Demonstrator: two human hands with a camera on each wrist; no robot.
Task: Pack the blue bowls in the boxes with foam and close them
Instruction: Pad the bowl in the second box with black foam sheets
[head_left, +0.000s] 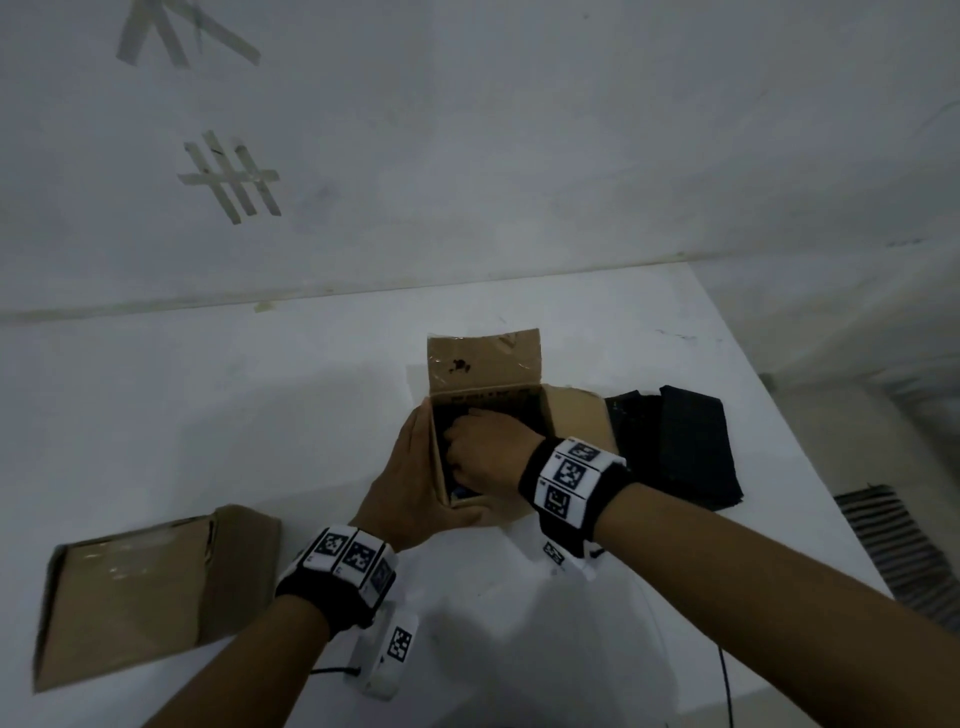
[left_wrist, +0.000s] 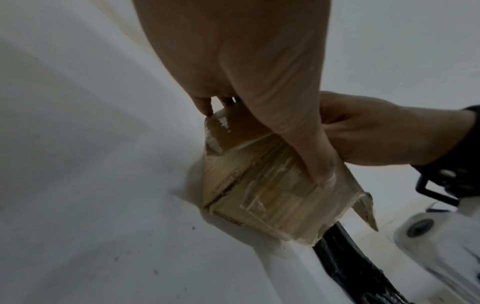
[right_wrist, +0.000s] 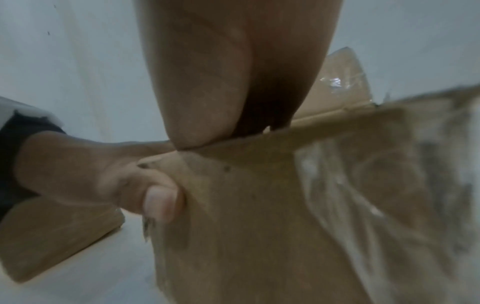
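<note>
An open cardboard box (head_left: 571, 415) stands mid-table with its far flap upright and dark foam inside. My left hand (head_left: 421, 467) grips its near left corner, fingers along the left wall and thumb (left_wrist: 319, 170) on the front wall (left_wrist: 259, 195). My right hand (head_left: 483, 447) reaches down into the box, its fingers hidden below the rim (right_wrist: 259, 144). A sliver of dark blue (head_left: 460, 492) shows under that hand at the near edge; I cannot tell if it is a bowl.
A closed, taped cardboard box (head_left: 145, 592) lies at the near left. Black foam sheets (head_left: 675, 447) are stacked just right of the open box. The white table (head_left: 260, 415) ends at the wall behind and at its right edge.
</note>
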